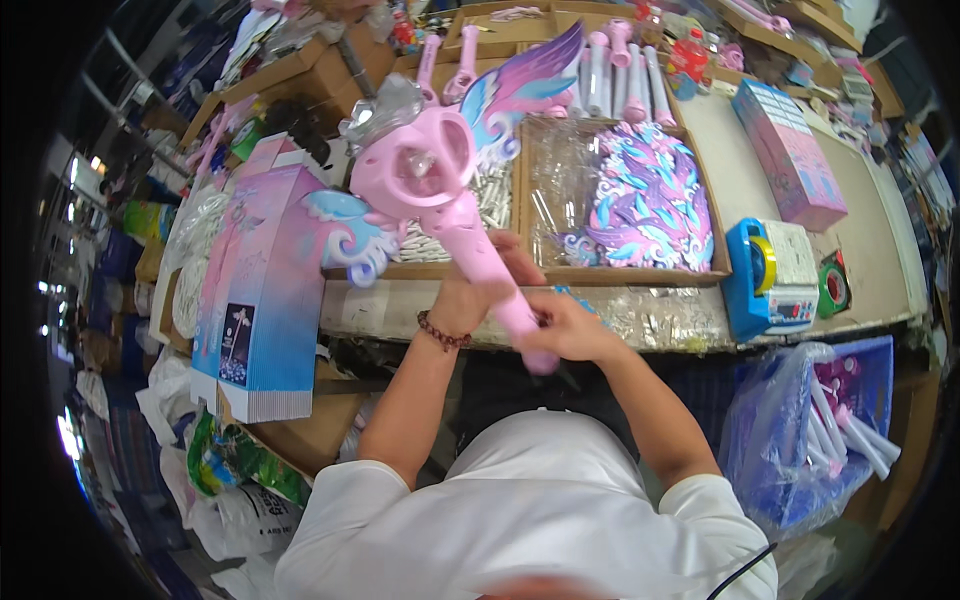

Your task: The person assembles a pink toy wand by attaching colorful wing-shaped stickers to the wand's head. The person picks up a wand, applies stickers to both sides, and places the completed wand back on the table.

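A pink toy wand [478, 255] with a round, open-framed head and a clear piece on top is held at a slant in front of me. Two blue, pink and purple wings spread from its head, one to each side. My left hand [480, 285], with a beaded bracelet at the wrist, wraps round the middle of the handle. Lower down, the fingers of my right hand [567, 325] close on the handle's end. Small blue bits [580, 298] show just beyond my right hand, too little of them to name.
An open carton [720, 268] holds purple-blue wing pieces and clear plastic; small white parts lie beside it. Left stands a pink-blue package [262, 290]. A blue tape dispenser [745, 290], a green tape roll [833, 285] and another package [790, 155] are right. Below sits a blue crate [785, 450].
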`<state>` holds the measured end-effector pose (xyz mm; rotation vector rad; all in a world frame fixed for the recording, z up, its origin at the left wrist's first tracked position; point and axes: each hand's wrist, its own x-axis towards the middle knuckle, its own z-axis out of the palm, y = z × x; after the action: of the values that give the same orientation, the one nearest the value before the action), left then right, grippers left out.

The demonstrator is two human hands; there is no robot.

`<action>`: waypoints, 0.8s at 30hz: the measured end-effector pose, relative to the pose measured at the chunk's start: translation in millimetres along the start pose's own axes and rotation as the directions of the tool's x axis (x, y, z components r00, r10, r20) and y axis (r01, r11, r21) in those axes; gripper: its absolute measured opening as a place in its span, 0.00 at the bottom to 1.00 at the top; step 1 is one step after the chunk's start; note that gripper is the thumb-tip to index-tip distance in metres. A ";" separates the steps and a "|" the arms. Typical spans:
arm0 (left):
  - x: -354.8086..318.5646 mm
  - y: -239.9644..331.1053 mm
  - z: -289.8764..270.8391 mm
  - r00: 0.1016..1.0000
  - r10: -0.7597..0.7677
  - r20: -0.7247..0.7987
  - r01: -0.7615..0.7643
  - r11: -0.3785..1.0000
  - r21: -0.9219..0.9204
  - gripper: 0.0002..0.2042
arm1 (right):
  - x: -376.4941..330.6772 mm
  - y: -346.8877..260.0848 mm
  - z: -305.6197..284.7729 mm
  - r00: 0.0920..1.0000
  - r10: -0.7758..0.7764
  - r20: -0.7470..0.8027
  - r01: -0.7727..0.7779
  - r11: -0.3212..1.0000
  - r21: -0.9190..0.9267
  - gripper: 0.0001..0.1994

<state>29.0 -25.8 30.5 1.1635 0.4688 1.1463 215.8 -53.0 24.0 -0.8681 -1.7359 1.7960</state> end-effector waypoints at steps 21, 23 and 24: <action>-16.1 -16.4 -53.8 0.892 0.085 -0.444 -0.158 0.979 -0.130 0.35 | -6.9 58.4 49.0 0.965 0.049 -0.256 -0.119 0.957 -0.264 0.21; -26.3 -25.0 -55.1 0.887 0.025 -0.461 -0.124 0.975 -0.185 0.37 | -14.6 58.3 36.1 0.940 0.216 -0.265 -0.257 0.958 -0.129 0.17; -30.8 -27.9 -53.5 0.893 0.024 -0.448 -0.126 0.972 -0.199 0.37 | -14.7 68.1 34.5 0.942 0.053 -0.330 -0.109 0.982 -0.154 0.12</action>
<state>-13.1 -26.7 -22.5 0.7236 0.6270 1.5020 206.0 -91.9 -42.5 -1.2474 -1.6714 1.4659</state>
